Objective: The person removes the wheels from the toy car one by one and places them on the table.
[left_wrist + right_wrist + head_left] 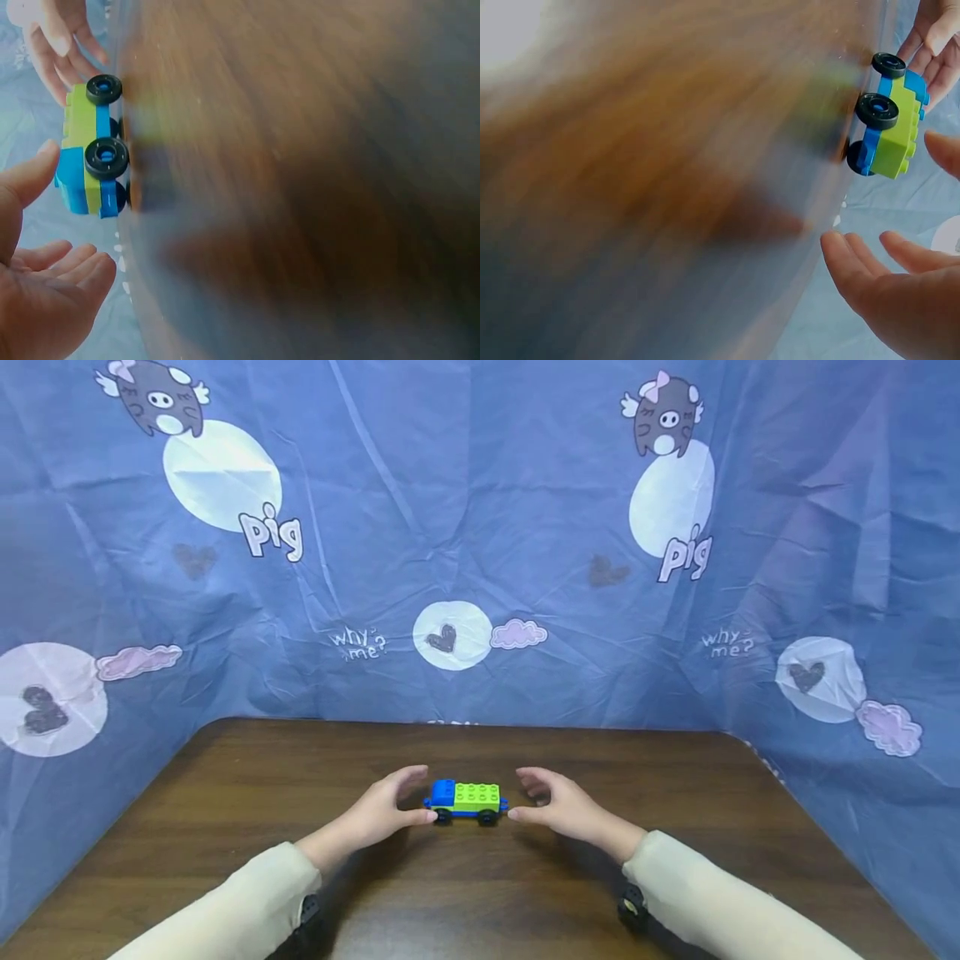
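A small toy truck built of blocks [474, 798] stands on its black wheels on the table, with a blue cab at the left and a lime green studded body. My left hand [392, 802] is at its cab end, thumb and fingers spread apart, the thumb tip right by the front wheel. At the other end is my right hand [558, 804], likewise spread, its thumb tip close to the blue rear hitch. Both wrist views show the truck [94, 146] between the two hands, with no fingers wrapped around it.
The brown wooden table [465, 893] has rounded far corners. Behind it and along its sides hangs a blue cloth [465, 510] printed with pigs, hearts and clouds. Dark wrist devices show beneath both cream sleeves [247, 893].
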Action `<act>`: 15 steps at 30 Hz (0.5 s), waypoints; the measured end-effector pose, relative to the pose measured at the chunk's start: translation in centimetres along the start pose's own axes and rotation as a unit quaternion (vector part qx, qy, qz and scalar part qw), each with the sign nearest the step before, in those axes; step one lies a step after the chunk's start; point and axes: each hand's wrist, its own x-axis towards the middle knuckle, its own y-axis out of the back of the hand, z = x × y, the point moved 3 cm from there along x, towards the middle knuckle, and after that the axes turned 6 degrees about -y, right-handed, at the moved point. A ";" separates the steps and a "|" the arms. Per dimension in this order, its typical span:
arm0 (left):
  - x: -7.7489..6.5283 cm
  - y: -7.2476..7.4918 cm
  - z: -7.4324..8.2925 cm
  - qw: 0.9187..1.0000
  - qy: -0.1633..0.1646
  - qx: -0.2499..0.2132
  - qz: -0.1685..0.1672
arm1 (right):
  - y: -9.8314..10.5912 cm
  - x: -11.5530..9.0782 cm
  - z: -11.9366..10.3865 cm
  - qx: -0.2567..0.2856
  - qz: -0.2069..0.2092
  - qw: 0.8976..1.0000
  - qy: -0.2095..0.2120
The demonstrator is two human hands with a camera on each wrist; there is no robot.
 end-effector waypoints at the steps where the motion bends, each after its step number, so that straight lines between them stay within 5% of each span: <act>1: 0.2 -0.2 0.1 1.000 -0.001 0.001 0.002 | -0.1 0.1 -0.1 0.005 0.001 1.000 -0.008; 15: 1.9 -1.3 0.3 1.000 0.003 0.003 0.016 | -1.7 1.5 -1.0 0.001 0.020 0.994 -0.107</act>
